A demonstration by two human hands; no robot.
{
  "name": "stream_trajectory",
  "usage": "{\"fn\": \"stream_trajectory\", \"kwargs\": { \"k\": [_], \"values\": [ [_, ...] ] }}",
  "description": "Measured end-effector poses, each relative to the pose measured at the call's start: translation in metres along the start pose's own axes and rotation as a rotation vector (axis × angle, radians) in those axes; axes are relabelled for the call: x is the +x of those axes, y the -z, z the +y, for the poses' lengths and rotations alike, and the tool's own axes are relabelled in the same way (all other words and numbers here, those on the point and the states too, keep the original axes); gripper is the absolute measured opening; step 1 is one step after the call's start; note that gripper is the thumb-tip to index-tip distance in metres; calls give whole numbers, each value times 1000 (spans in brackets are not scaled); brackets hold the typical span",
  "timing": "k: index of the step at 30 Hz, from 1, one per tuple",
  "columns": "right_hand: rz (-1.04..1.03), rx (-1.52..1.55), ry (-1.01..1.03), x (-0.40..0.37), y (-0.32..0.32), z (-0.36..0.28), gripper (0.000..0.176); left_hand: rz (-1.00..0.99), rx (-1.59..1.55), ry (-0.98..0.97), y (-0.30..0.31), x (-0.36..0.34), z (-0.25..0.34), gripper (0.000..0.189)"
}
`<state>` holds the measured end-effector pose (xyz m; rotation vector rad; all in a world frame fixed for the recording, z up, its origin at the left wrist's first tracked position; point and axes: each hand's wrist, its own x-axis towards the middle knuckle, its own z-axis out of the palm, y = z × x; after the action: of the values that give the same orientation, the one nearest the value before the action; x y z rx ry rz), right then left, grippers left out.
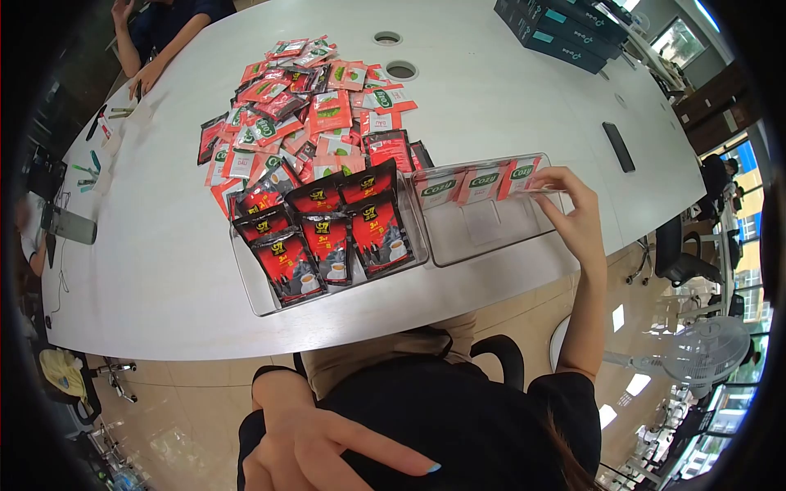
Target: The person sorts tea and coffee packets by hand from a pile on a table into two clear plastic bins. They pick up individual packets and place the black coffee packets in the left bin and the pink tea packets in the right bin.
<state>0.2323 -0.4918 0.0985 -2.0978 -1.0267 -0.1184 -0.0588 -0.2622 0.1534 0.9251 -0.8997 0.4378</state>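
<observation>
Taking the clear box (483,239) as landmark: reaching over its right end with the right hand (580,211), with fingers closed on the right edge of the end Cozy packet (517,178). Standing tilted against the box's far wall, just right of two more Cozy ones. Cannot tell about any second packet in that pinch. Resting well apart from the box, on its near side over the lap, with the left hand (307,446) loosely spread and gripping nothing visible.

Just left of the box, set in a tray (260,296) and leaning in rows: coffee packets (325,237). Beyond the box and to its left, piled on the white surface (188,311) in a loose heap (303,123). Right of the box, lying flat as a phone (618,147); farther beyond, stacked as dark cartons (565,33). Far left of the box, near the surface's edge, ending in another person's hand (147,79). Off to the box's right, standing on the tiled floor (180,409) as a fan (706,352) and a chair (678,254).
</observation>
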Motion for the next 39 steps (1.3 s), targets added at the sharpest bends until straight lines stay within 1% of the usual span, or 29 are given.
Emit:
{"fn": "stream_trajectory", "kwargs": {
  "k": [1, 2, 3, 5, 7, 9, 11, 12, 14, 16, 19, 21, 22, 25, 29, 30, 33, 34, 37, 39],
  "values": [
    [-45, -73, 51, 1, -1, 3, 31, 0, 39, -59, -2, -9, 0, 63],
    [-62, -143, 46, 3, -3, 4, 34, -7, 68, -76, -3, -12, 2, 64],
    [-60, -250, 92, 6, -3, 5, 36, -14, 96, -93, -3, -15, 4, 64],
    [-52, -463, 179, 11, -2, 8, 41, -32, 120, -73, -3, -15, 7, 64],
    [-47, -459, 160, 16, -7, 3, 51, -43, 122, -106, -2, -16, 3, 65],
    [-42, -462, 170, 19, -11, -2, 60, -4, 124, -109, -7, -14, 0, 65],
    [-34, -465, 210, 21, -16, -5, 68, 53, 135, -39, -16, -6, 7, 63],
    [-42, -456, 212, 23, -17, -6, 69, 64, 138, 0, -17, -1, 10, 62],
    [-59, -439, 219, 27, -19, -6, 72, 26, 131, 96, -8, 11, 12, 56],
    [-87, -457, 216, 28, -18, -5, 73, 358, 297, -254, -23, 4, -19, 21],
    [-122, -515, 228, 29, -15, -4, 75, 532, 475, -24, -44, 10, 9, 12],
    [-139, -550, 231, 30, -13, -3, 76, 129, 365, 86, -17, 6, 32, 41],
    [-143, -559, 227, 29, -13, -3, 75, 243, 314, -50, -26, 10, 21, 26],
    [-134, -557, 232, 29, -13, -1, 73, 97, 355, -98, -21, 15, 31, 26],
    [-134, -537, 223, 29, -16, 0, 72, 76, 478, -371, -19, 15, 25, 26],
    [-120, -542, 235, 29, -17, 0, 72, 99, 525, -417, -21, 14, 25, 26],
    [-80, -533, 260, 27, -17, -4, 72, 34, 576, -628, -19, 14, 19, 29],
    [-67, -516, 262, 25, -15, -9, 71, 76, 564, -658, -20, 15, 18, 27],
    [-24, -484, 263, 18, -11, -18, 67, 78, 655, -750, -15, 6, 13, 28],
    [12, -439, 266, 13, -8, -24, 62, 63, 594, -551, -9, 1, 22, 29]
  ]
}}
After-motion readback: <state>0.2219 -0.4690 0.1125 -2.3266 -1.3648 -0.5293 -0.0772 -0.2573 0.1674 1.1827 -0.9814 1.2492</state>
